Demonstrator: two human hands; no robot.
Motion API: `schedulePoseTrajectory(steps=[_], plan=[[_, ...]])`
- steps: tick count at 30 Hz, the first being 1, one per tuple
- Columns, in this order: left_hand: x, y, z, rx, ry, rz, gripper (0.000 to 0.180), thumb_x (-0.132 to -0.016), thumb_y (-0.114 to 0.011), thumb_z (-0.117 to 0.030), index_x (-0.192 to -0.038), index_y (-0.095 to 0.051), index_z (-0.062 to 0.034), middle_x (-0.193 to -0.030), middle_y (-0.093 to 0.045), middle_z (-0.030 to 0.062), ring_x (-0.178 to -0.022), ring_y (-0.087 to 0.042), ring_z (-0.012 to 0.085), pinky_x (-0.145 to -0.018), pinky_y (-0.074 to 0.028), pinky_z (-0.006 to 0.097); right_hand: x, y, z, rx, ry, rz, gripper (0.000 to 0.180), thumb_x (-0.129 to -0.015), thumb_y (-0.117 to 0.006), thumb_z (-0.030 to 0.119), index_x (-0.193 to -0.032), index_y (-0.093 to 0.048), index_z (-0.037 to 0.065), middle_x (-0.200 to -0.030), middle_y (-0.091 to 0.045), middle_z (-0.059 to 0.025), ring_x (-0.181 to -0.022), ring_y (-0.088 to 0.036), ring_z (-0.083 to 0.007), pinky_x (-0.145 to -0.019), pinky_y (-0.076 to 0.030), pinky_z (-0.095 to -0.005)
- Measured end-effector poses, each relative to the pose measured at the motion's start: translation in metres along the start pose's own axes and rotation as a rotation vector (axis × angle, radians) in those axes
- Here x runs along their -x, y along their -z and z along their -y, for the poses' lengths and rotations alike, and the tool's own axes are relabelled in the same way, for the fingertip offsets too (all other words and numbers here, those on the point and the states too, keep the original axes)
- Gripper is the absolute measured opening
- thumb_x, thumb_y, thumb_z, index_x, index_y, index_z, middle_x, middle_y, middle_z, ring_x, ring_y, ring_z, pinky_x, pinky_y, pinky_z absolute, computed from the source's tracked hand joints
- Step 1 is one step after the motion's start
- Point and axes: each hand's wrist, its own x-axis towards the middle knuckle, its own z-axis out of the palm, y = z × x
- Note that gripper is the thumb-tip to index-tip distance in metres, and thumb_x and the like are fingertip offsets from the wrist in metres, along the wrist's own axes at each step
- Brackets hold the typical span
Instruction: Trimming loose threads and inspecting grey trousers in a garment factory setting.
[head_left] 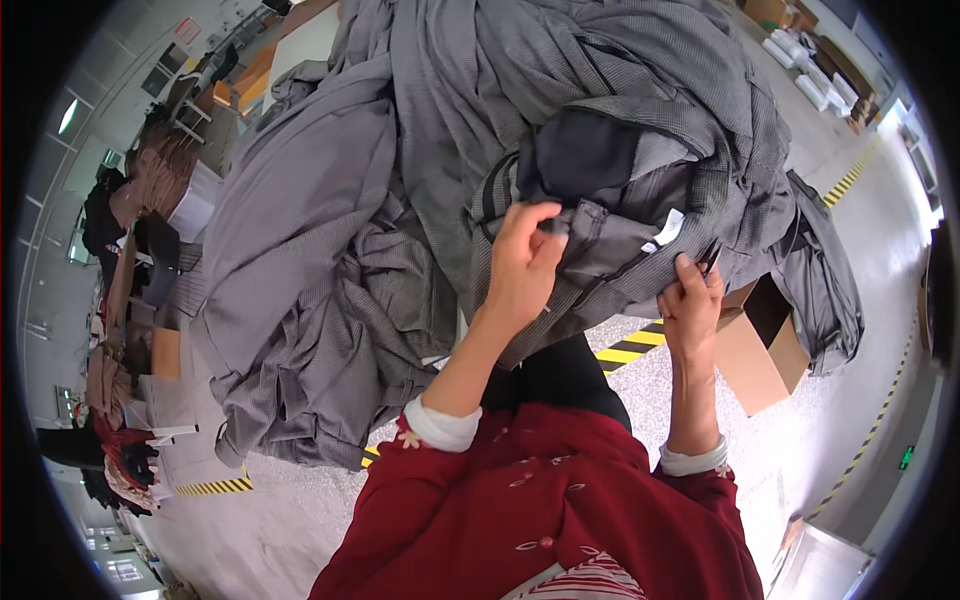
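Observation:
A big heap of grey, finely checked garments (300, 190) lies before me. On its near right side, a pair of grey trousers (620, 240) is turned partly inside out, showing a dark lining (580, 155) and a small white label (669, 228). My left hand (522, 265) pinches a dark edge of these trousers between thumb and fingers. To the right, at the near edge of the cloth, my right hand (692, 305) is closed round a small dark pointed tool (712, 258), only its tip showing. The rest of that tool is hidden in my fingers.
An open cardboard box (765, 355) stands on the floor at the right, with grey cloth (825, 290) hanging beside it. Yellow-and-black tape (632, 347) marks the floor. More garments (125, 440) hang at the far left. White packages (810, 75) lie at the back right.

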Motion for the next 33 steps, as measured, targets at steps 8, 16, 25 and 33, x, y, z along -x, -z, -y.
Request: schedulePoseTrajectory(steps=[8, 16, 25, 33], plan=[[0.06, 0.008, -0.037, -0.14, -0.098, 0.101, 0.013, -0.075, -0.059, -0.002, -0.087, -0.054, -0.0006, -0.078, -0.055, 0.0122, -0.063, -0.056, 0.027, -0.055, -0.044, 0.033, 0.015, -0.008, 0.002, -0.19, -0.141, 0.003, 0.022, -0.089, -0.048, 0.013, -0.067, -0.042, 0.015, -0.048, -0.034, 0.0066, -0.034, -0.021, -0.0034, -0.034, -0.016, -0.02], [0.021, -0.043, -0.055, -0.203, -0.329, 0.087, 0.015, -0.076, -0.059, -0.001, -0.089, -0.053, -0.0009, -0.076, -0.051, 0.0118, -0.063, -0.055, 0.0286, -0.054, -0.043, 0.035, 0.025, -0.011, 0.001, -0.163, -0.113, 0.11, 0.018, -0.087, -0.051, 0.009, -0.069, -0.047, 0.014, -0.052, -0.044, 0.004, -0.035, -0.029, -0.0042, -0.033, -0.02, -0.02], [0.02, -0.048, -0.049, -0.397, -0.447, 0.078, 0.006, -0.073, -0.058, -0.003, -0.075, -0.052, -0.0042, -0.07, -0.048, 0.0093, -0.06, -0.054, 0.0296, -0.052, -0.043, 0.039, 0.023, -0.006, -0.006, -0.194, -0.095, 0.089, 0.022, -0.087, -0.051, 0.008, -0.067, -0.045, 0.015, -0.05, -0.042, 0.0043, -0.034, -0.029, -0.0045, -0.033, -0.021, -0.0206], [0.033, -0.04, -0.052, -0.069, -0.222, 0.084, 0.005, -0.082, -0.054, -0.004, -0.08, -0.05, -0.003, -0.072, -0.048, 0.0147, -0.061, -0.053, 0.0318, -0.053, -0.04, 0.038, 0.024, -0.01, 0.001, -0.208, -0.13, 0.084, 0.023, -0.086, -0.052, 0.01, -0.066, -0.045, 0.014, -0.05, -0.041, 0.0046, -0.034, -0.028, -0.0044, -0.033, -0.022, -0.0208]])
